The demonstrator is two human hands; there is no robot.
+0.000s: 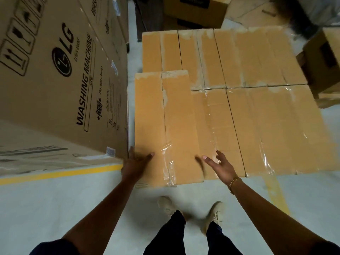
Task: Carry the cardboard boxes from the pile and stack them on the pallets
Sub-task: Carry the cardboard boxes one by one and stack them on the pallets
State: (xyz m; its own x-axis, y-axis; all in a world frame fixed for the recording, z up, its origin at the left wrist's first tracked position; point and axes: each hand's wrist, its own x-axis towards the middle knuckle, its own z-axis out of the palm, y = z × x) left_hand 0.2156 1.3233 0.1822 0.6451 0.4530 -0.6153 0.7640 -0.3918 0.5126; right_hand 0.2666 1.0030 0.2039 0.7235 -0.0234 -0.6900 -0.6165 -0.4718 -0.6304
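Observation:
A long taped cardboard box (pixel 165 115) lies on top of a flat layer of similar boxes (pixel 257 107), at that layer's near left corner. My left hand (pixel 137 161) rests with spread fingers on the top box's near left corner, beside the large carton. My right hand (pixel 219 165), wearing a gold bracelet, hovers with fingers apart just right of the top box's near end, above the lower layer. Neither hand grips anything. Any pallet under the layer is hidden.
A tall LG washing machine carton (pixel 60 76) stands close on the left, almost touching the top box. More cartons (pixel 196 10) sit behind the stack and another (pixel 325 57) at the right. Yellow floor lines (pixel 55 174) cross the grey floor. My feet (pixel 191 212) stand before the stack.

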